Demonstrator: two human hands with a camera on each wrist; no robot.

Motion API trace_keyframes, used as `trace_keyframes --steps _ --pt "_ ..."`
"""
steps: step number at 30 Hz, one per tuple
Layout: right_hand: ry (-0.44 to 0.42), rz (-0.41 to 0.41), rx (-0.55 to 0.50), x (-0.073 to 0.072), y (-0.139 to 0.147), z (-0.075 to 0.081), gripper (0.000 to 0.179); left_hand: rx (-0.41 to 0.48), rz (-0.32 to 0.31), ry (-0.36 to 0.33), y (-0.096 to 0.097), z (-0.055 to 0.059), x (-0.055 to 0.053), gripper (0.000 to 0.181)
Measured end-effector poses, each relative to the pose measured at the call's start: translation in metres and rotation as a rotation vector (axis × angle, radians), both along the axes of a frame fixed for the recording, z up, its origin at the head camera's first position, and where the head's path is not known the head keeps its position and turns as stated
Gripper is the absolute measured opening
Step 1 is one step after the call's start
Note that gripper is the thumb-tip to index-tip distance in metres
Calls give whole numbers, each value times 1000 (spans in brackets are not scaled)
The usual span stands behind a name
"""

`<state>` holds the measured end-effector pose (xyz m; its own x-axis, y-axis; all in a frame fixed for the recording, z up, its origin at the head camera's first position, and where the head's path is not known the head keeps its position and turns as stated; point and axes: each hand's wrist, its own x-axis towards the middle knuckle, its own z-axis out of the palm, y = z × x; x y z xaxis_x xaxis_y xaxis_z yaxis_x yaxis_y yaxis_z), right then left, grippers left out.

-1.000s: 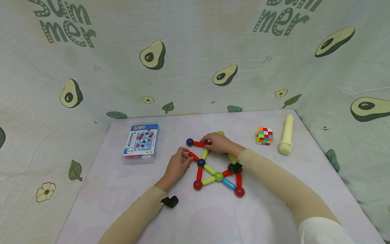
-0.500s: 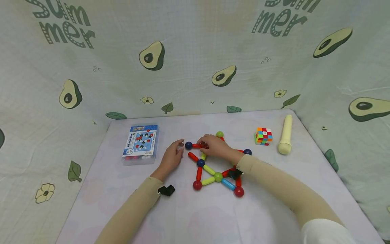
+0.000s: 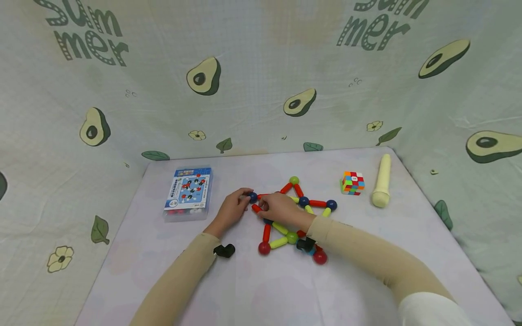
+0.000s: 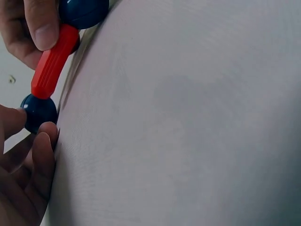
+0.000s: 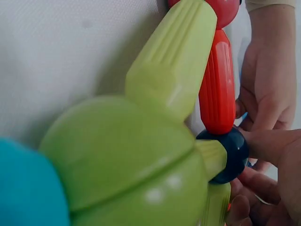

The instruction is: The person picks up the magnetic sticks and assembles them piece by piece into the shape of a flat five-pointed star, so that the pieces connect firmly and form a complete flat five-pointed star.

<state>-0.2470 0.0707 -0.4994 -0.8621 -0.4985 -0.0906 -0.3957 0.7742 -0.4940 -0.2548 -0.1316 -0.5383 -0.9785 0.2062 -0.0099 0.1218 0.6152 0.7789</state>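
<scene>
A star-like frame of coloured rods and balls lies on the table, with a green ball and a red ball near its front. My left hand pinches a dark blue ball at the frame's left end. One end of a red rod touches that ball; its other end meets a second dark blue ball. My right hand pinches this rod close to the second ball and hides part of the frame. In the right wrist view the green ball fills the foreground.
A clear plastic box with a blue-and-white printed cover lies at the back left. Toward the back right are a puzzle cube and a pale yellow, club-shaped object. A printed cloth hangs behind the table.
My left hand left the red rod, moved up and took the dark blue ball. My right hand shifted down and left from the upper red rod to the lower one.
</scene>
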Motion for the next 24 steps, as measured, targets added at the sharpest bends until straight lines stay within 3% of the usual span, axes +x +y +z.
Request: trace_keyframes --steps 24 --pt "10 -61 39 7 -5 2 29 51 -9 6 -7 -4 8 27"
